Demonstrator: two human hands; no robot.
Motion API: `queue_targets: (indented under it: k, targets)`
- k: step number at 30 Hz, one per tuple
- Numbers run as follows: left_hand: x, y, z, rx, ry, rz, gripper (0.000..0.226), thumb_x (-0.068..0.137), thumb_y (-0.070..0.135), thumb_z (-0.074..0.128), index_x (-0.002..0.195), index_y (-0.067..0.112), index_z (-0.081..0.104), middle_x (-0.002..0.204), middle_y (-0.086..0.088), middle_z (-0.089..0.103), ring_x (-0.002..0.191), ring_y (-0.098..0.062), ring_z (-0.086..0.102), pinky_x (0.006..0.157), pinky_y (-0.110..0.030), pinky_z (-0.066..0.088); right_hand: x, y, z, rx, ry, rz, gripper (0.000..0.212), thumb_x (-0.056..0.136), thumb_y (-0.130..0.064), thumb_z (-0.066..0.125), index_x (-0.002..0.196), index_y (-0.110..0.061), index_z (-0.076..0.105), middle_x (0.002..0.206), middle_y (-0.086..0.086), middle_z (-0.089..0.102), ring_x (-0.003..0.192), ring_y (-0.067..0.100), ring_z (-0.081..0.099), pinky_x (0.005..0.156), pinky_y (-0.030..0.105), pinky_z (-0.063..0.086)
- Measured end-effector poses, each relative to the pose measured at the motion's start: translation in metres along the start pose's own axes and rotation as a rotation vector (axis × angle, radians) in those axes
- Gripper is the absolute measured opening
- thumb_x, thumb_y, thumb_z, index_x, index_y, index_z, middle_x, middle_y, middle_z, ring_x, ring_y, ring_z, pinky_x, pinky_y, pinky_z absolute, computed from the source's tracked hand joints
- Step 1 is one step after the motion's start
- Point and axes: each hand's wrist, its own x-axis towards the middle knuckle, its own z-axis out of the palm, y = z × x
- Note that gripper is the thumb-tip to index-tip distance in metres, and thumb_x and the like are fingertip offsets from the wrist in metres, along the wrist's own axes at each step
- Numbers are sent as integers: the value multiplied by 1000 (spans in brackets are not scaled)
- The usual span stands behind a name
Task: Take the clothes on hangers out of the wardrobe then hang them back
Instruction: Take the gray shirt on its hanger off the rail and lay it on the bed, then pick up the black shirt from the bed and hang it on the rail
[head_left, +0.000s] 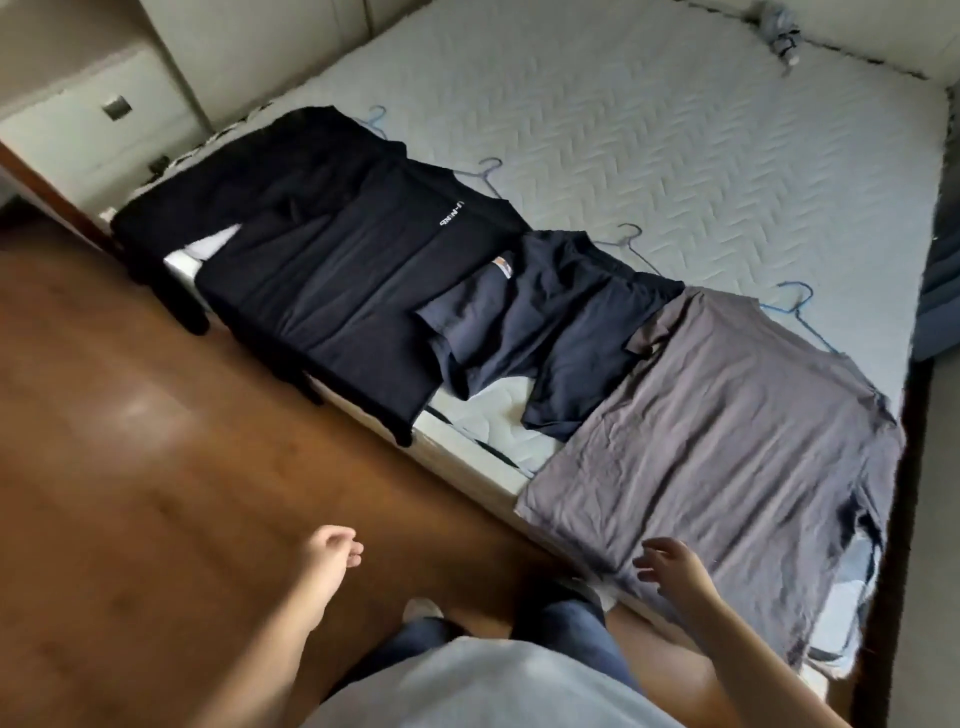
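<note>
Grey cotton shirt (717, 441) and three dark shirts (332, 270) lie out on the quilted white bed (675, 156); left hand (332, 551) and right hand (670, 569) fingers released; rehanging likely remains.

A pale quilted mattress (675, 156) with a zigzag stitch filled the upper right. A small grey-blue bundle (779, 31) lay at its far corner. Brown wooden floor (130, 441) ran along its near edge. A white cabinet (78, 135) with a dark square handle (115, 109) stood beyond its left end, and something dark blue (940, 291) lay past its right edge.
</note>
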Motion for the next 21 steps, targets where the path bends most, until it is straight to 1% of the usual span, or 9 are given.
queue_targets:
  k: [2,4,8,11,13,14,17,20,21]
  targets:
    - [5,-28,-45,-99,57,-82,15,95,9,41,92,9,56,75,-4,60,65,-13,56,57,-24,34,-9,-20,47,-155,-63,-82,20,88,-6,49,102,1,62,83,11,62,81,31,61,56,25,42]
    - [4,-53,-83,-211,116,-152,19,95,10,39,86,14,55,77,-3,61,66,-12,56,62,-27,35,-28,-45,88,-346,-171,-205,15,87,-9,51,92,-9,66,85,7,60,84,24,60,68,26,40]
    - [6,-95,-134,-500,178,-352,17,93,9,42,84,15,56,76,0,62,68,-11,57,57,-25,33,-59,-108,152,-617,-319,-371,24,90,-18,48,111,-13,60,96,4,59,88,17,54,73,20,34]
    - [12,-118,-153,-773,182,-503,23,96,9,35,86,9,55,70,0,64,67,-11,62,59,-24,33,-63,-143,182,-678,-346,-442,24,89,-15,47,108,-12,60,102,9,65,95,26,61,79,27,44]
    - [17,-127,-157,-935,165,-573,26,98,9,29,91,5,54,78,-2,58,86,-16,57,59,-23,31,-55,-156,199,-724,-359,-439,22,88,-13,45,104,-16,60,107,10,65,99,28,61,84,30,46]
    - [20,-129,-158,-982,160,-600,28,98,10,28,87,4,53,79,-4,55,86,-18,54,59,-24,31,-50,-160,205,-750,-364,-432,22,89,-12,44,103,-18,60,108,10,65,99,28,61,84,30,46]
    - [41,-122,-167,-959,162,-623,35,97,11,29,72,6,53,74,-6,54,65,-16,46,56,-25,29,-31,-172,224,-772,-349,-372,18,88,-10,44,96,-19,57,102,14,66,89,30,63,75,31,48]
    - [84,-102,-190,-899,200,-580,35,97,11,30,69,10,50,56,-1,62,61,-12,43,47,-20,27,-15,-194,248,-728,-352,-280,15,87,-5,43,91,-14,54,88,14,64,76,28,59,71,34,50]
    - [102,-90,-200,-841,207,-548,34,97,12,30,69,11,50,56,-1,62,61,-12,43,44,-20,26,-6,-206,259,-692,-343,-255,16,87,-2,42,90,-12,54,81,12,62,74,28,58,73,37,50]
